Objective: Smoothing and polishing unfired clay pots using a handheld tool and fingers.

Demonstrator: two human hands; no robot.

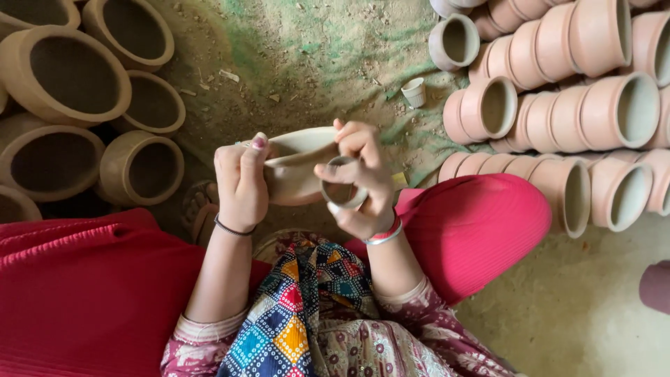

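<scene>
Nearest the camera, a patchwork scarf (307,307) is hanging down between the person's knees, which are covered in pink trousers (474,223). Just above it, the left hand (241,183) is clasping the near rim of an unfired clay bowl (296,167), its grip pressed together on the edge with the thumb on top. The right hand (363,185) is curling around a small round cup (342,192), its grip closing on the cup and pressing the cup's mouth against the bowl's side. The bowl is being held in the air over the lap, tilted, with its pale inside facing up and away.

Under the hands, a sandal (199,209) is showing on the dirt floor (314,56). To the left, big brown pots (73,77) are standing upright, touching each other. To the right, pink clay pots (558,105) are lying on their sides in stacked rows, mouths facing right. Beyond the hands, a small white paper cup (414,91) is sitting on the floor near those rows, well apart from the bowl.
</scene>
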